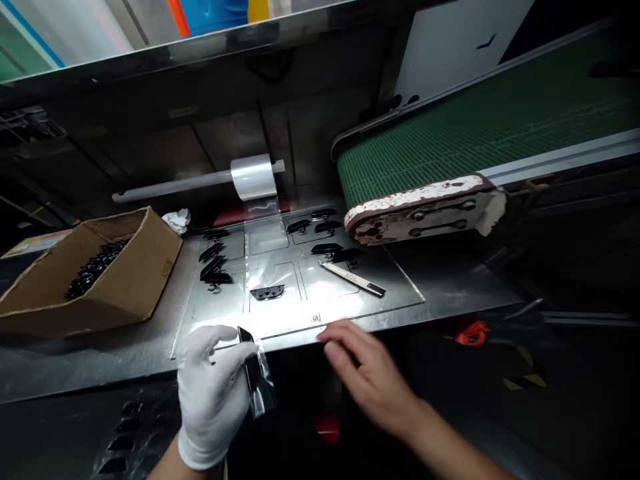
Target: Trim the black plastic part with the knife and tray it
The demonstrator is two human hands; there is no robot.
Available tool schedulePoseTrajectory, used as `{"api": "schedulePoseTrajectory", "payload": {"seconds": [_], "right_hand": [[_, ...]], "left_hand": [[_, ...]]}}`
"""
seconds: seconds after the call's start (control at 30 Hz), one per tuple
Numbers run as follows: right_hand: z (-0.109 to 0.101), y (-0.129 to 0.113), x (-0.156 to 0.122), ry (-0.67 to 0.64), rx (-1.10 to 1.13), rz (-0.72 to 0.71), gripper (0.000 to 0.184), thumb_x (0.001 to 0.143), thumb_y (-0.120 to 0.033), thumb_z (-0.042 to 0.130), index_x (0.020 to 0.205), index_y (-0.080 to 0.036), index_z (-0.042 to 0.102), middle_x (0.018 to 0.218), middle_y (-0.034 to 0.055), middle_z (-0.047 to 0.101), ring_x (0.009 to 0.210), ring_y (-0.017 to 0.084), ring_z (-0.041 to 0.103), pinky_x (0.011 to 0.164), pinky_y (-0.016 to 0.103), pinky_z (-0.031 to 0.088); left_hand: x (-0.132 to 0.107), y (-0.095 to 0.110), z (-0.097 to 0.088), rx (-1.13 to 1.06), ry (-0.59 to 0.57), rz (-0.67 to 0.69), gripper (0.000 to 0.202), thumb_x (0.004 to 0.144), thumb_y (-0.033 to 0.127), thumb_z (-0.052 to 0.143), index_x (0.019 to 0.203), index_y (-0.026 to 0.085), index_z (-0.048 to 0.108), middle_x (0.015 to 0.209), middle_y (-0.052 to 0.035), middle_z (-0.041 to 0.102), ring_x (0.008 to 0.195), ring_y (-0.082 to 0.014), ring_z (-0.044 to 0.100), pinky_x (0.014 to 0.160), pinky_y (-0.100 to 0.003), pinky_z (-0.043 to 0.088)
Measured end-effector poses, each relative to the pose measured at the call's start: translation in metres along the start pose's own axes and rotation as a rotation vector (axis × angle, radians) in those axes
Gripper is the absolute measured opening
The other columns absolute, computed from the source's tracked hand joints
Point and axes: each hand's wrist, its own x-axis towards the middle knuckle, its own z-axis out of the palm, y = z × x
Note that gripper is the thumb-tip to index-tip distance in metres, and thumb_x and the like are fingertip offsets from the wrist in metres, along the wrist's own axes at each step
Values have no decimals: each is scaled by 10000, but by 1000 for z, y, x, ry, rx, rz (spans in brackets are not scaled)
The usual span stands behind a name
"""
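My left hand (213,390), in a white glove, is closed on a glossy black plastic part (253,370) at the table's front edge. Clear film (267,387) hangs from that part. My bare right hand (367,373) is just off the same edge, fingers loosely stretched and nothing visible in them. A similar black part (267,293) lies on the strip of clear film (265,247) drawn from the roll (253,177). Right of it rests a pair of tweezers (353,278). Several black parts stand in two groups, left (215,270) and right (327,249).
A cardboard box (145,273) of small black pieces stands at left. A conveyor (425,210) with a green belt juts in from the right above the table. Crumpled white paper (177,221) lies behind the box. Below left is a clear tray (123,443) with black pieces.
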Motion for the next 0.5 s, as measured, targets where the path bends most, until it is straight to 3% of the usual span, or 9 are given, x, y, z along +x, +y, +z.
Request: {"api": "schedulePoseTrajectory", "payload": {"seconds": [0.07, 0.17, 0.23, 0.33, 0.43, 0.5], "right_hand": [[40, -14, -18, -197, 460, 264, 318, 997, -495, 584, 1165, -236, 661, 1040, 53, 681, 879, 173, 637, 732, 289, 530], [87, -24, -28, -291, 752, 489, 444, 887, -599, 699, 1048, -188, 652, 799, -4, 613, 658, 114, 543, 556, 221, 433], [103, -23, -28, -286, 692, 519, 434, 862, -599, 726, 940, -180, 643, 716, -28, 562, 629, 106, 507, 557, 219, 420], [117, -16, -29, -379, 448, 479, 385, 892, -584, 692, 917, -201, 672, 783, -4, 626, 722, 141, 559, 639, 243, 456], [138, 1, -33, -605, 182, 391, 358, 947, -580, 609, 934, -234, 698, 867, 11, 695, 804, 175, 616, 719, 259, 481], [158, 17, -39, -759, 45, 381, 391, 957, -618, 558, 1008, -258, 701, 912, 19, 726, 837, 197, 657, 731, 263, 507]], "left_hand": [[-31, 9, 2, -85, 171, -102, 355, 779, -3, 736, 1004, 271, 763, 1078, -73, 525, 958, -231, 590, 757, -372, 499], [-71, 17, 5, -219, 159, -304, 467, 775, -3, 750, 1060, 366, 780, 942, -16, 550, 868, -185, 584, 760, -347, 475], [-92, 21, 2, -316, 129, -495, 444, 851, 66, 708, 1162, 381, 740, 924, 0, 612, 864, -178, 606, 802, -349, 486], [-118, 30, -13, -583, -18, -969, 297, 976, 215, 583, 1246, 299, 673, 1033, -15, 697, 935, -173, 651, 846, -327, 511], [-144, 31, -21, -792, -136, -1297, 100, 904, 269, 670, 891, 193, 733, 795, 6, 689, 761, -159, 639, 682, -280, 495], [-172, 21, -20, -797, -107, -1437, 173, 849, 250, 719, 703, 172, 671, 640, 34, 610, 641, -137, 589, 597, -267, 455]]}}
